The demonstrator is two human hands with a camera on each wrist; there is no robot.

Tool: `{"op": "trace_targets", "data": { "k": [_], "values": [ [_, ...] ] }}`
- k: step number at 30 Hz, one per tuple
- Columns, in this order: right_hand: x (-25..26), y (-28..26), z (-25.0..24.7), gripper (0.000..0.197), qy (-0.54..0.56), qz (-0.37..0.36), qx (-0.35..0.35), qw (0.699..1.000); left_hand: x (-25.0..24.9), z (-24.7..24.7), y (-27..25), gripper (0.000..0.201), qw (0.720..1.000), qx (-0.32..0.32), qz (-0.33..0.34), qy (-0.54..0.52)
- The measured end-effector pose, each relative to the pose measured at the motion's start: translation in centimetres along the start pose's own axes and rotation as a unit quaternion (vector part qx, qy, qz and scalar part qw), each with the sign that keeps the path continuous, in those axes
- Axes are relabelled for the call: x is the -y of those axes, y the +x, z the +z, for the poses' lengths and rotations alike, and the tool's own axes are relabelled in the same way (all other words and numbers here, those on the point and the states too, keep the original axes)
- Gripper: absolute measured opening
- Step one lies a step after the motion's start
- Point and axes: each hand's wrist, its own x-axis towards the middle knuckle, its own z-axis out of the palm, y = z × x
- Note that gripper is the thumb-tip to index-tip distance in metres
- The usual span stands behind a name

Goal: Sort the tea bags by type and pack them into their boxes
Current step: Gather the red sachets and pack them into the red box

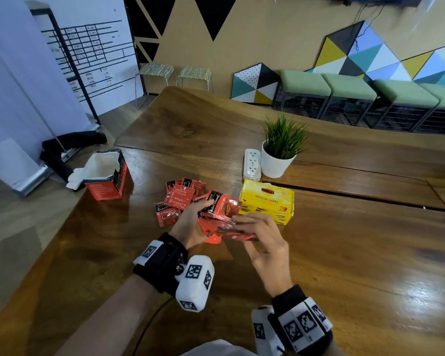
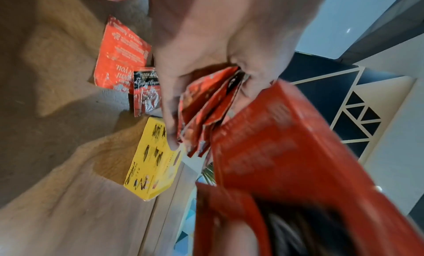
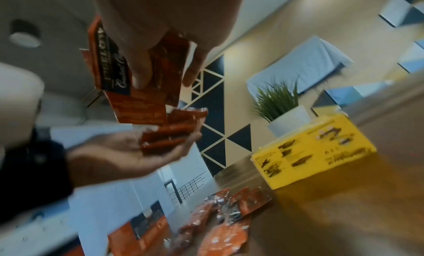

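Note:
My left hand (image 1: 190, 222) grips a stack of red tea sachets (image 1: 220, 208) above the wooden table; the left wrist view shows the stack (image 2: 206, 105) fanned between thumb and fingers. My right hand (image 1: 257, 227) pinches more red sachets (image 1: 231, 231) just right of that stack; in the right wrist view they (image 3: 137, 82) hang from its fingertips. Several loose red sachets (image 1: 177, 199) lie on the table behind my left hand. An open red box (image 1: 107, 176) stands at the table's left edge. A yellow tea box (image 1: 266, 200) sits shut, right of the pile.
A white potted plant (image 1: 279, 152) and a white power strip (image 1: 252, 164) stand behind the yellow box. The table's left edge (image 1: 62, 240) runs diagonally near the red box. Green stools (image 1: 350, 98) line the far wall.

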Motion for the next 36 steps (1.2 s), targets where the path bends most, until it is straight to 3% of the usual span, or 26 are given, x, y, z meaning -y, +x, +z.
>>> {"op": "trace_targets", "data": {
  "k": [3,6,9,11,14,17,22,24,27,29,32,34,36],
  "values": [
    [0.7,1.1,-1.4,0.015,0.128,0.152,-0.012,0.980,0.2,-1.0,0.4,0.033,1.000,0.017,-0.019,0.015],
    [0.7,3.1,-3.9,0.024,0.174,0.250,0.051,0.951,0.5,-1.1,0.2,0.035,0.995,0.040,-0.020,0.085],
    [0.6,5.1,-6.0,0.038,-0.028,0.213,0.127,0.968,0.9,-1.2,0.4,0.042,0.996,0.046,0.011,0.077],
    [0.7,6.1,-6.0,0.041,-0.174,0.190,0.177,0.950,1.4,-0.4,0.5,0.050,0.997,0.046,0.030,0.059],
    [0.3,6.6,-4.2,0.040,-0.233,0.232,0.234,0.915,2.5,0.9,0.8,0.058,0.994,0.037,0.046,0.090],
    [-0.1,7.1,-2.0,0.025,-0.195,0.259,0.220,0.920,3.6,2.1,0.7,0.054,0.993,0.041,0.048,0.099],
    [-0.2,6.8,0.6,0.023,-0.068,0.321,0.109,0.938,4.9,2.3,0.9,0.050,0.991,0.119,0.020,-0.051],
    [-0.7,6.4,1.0,0.022,0.013,0.371,0.093,0.924,5.0,2.0,1.0,0.062,0.988,0.145,0.009,-0.060],
    [-1.3,6.0,0.8,0.027,0.125,0.442,0.088,0.884,4.9,0.9,1.7,0.100,0.989,0.146,-0.006,-0.036],
    [-1.6,6.0,0.3,0.028,0.092,0.416,0.130,0.896,4.8,-0.2,1.9,0.108,0.990,0.138,-0.008,-0.036],
    [-1.7,5.7,0.3,0.027,-0.052,0.333,0.274,0.901,4.1,-0.9,1.4,0.100,0.990,0.131,-0.005,-0.045],
    [-1.8,5.0,1.6,0.037,-0.151,0.290,0.353,0.877,3.8,-1.1,1.1,0.072,0.992,0.118,-0.018,-0.037],
    [-1.6,4.0,2.7,0.062,-0.256,0.229,0.362,0.866,3.5,-1.3,0.6,0.046,0.993,0.110,-0.029,-0.016]
  ]
}}
